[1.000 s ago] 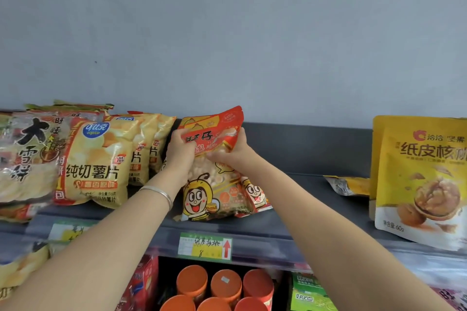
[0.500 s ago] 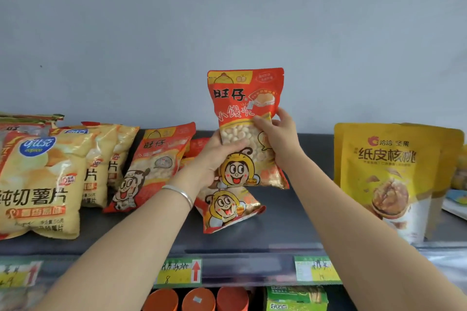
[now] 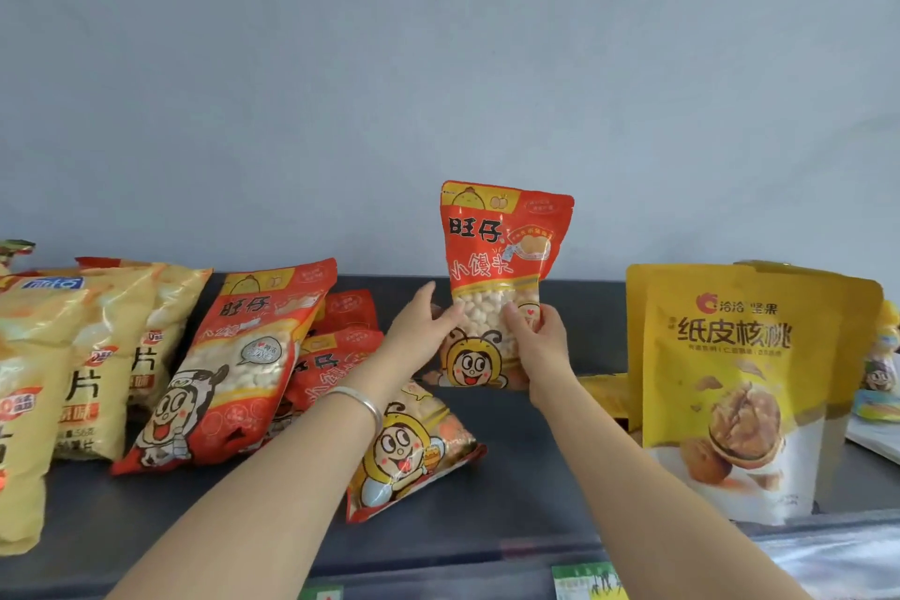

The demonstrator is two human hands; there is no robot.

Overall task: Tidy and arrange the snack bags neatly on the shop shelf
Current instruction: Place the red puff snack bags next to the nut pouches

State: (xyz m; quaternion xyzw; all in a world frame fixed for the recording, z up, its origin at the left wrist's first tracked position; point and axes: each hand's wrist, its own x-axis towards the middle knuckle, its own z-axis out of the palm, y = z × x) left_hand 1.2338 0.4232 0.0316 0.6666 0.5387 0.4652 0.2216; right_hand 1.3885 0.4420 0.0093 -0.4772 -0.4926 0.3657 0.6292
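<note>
An orange-red snack bag with a bee cartoon [image 3: 499,268] stands upright near the back of the dark shelf [image 3: 526,492]. My right hand [image 3: 538,341] grips its lower right side, thumb across the front. My left hand [image 3: 423,326] touches its left edge, with the thumb on the front and the fingers behind. More bags of the same brand lie to the left: one leaning with a cow cartoon [image 3: 234,365], one flat with a bee [image 3: 404,448], others stacked behind [image 3: 341,356].
Yellow potato-chip bags [image 3: 73,370] stand at the left. Yellow walnut pouches [image 3: 735,380] stand at the right, with a flat yellow packet [image 3: 606,400] behind them. Price tags [image 3: 584,580] line the shelf's front edge. A grey wall rises behind.
Both hands have lifted one orange-red bag off the pile, carried it right and set it lower, upright at the shelf's back. The view has shifted right.
</note>
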